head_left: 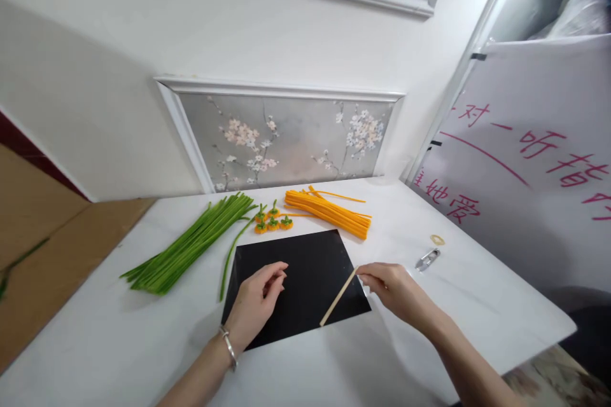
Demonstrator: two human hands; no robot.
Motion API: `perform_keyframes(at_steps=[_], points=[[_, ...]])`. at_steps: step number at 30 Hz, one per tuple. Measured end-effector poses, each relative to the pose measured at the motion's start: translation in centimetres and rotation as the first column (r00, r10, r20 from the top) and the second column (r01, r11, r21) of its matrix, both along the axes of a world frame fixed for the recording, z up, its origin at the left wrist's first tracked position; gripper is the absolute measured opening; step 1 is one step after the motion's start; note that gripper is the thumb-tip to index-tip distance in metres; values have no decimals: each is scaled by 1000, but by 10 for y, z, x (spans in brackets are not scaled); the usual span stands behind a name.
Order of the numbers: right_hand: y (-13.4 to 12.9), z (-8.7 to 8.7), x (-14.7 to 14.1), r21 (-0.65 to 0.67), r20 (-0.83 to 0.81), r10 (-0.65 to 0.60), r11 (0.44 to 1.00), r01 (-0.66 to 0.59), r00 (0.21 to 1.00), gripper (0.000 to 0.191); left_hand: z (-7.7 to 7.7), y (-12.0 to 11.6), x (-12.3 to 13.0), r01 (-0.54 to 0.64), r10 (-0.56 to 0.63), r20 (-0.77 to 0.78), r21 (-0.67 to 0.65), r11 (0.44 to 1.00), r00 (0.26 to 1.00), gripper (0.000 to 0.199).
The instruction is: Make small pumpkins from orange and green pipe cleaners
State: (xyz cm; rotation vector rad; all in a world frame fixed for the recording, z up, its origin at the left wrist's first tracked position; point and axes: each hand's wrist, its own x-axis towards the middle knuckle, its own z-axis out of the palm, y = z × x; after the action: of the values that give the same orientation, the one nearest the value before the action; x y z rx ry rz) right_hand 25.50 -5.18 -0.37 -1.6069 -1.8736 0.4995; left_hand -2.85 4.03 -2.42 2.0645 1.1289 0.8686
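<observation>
My left hand (258,297), with a silver bracelet at the wrist, is over the left part of a black mat (305,273); its fingers are curled and what they hold, if anything, is hidden. My right hand (386,286), at the mat's right edge, pinches the upper end of a thin pale wooden stick (338,297), which slants down to the mat's front edge. Behind the mat lie several small orange pieces with green tops (273,223). A bundle of orange fuzzy stems (329,211) lies at the back, and a bundle of green ones (191,247) at the left.
Silver thread snips (428,259) and a pale yellow ring (437,240) lie on the white table (458,305) at the right. A single green stem (231,254) curves beside the mat. A wall with a floral panel (296,140) stands behind, and cardboard (62,254) at the left.
</observation>
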Motion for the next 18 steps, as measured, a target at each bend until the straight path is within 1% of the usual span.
perform_keyframes(at_steps=[2, 5, 7, 9, 10, 11, 12, 13, 14, 15, 17, 18], points=[[14, 0, -3, 15, 25, 3, 1000, -3, 1000, 28, 8, -2, 9, 22, -22, -29, -23, 1000, 999, 22], [38, 2, -5, 61, 10, 0, 998, -1, 1000, 28, 17, -12, 27, 87, -87, -75, -8, 996, 993, 14], [51, 3, -6, 89, -7, 0, 996, 1, 1000, 29, 19, -19, 39, 134, -133, -93, 6, 991, 987, 19], [62, 5, -7, 112, -20, -4, 994, 6, 1000, 28, 17, -23, 47, 154, -152, -100, 11, 988, 983, 26], [67, 6, -8, 121, -22, -8, 993, 11, 1000, 28, 14, -23, 50, 152, -152, -87, -9, 988, 984, 30], [71, 7, -9, 127, -22, -12, 992, 15, 1000, 27, 12, -22, 52, 138, -139, -10, -97, 986, 990, 33], [76, 8, -10, 129, -17, -17, 991, 19, 1000, 27, 9, -20, 52, 130, -114, 86, -202, 971, 990, 36], [81, 9, -11, 130, -8, -23, 991, 23, 1000, 27, 6, -18, 53, 142, -87, 177, -330, 933, 980, 41], [87, 11, -11, 128, 7, -28, 991, 27, 1000, 27, 5, -16, 52, 161, -35, 274, -451, 878, 961, 45], [94, 12, -12, 124, 27, -36, 992, 32, 999, 26, 3, -13, 51, 188, 26, 360, -544, 818, 932, 48], [113, 16, -10, 118, 83, -63, 992, 53, 995, 26, 2, -11, 50, 240, 140, 490, -632, 737, 860, 49], [125, 18, -9, 115, 116, -88, 991, 75, 989, 26, 2, -10, 49, 260, 188, 534, -652, 712, 824, 49]])
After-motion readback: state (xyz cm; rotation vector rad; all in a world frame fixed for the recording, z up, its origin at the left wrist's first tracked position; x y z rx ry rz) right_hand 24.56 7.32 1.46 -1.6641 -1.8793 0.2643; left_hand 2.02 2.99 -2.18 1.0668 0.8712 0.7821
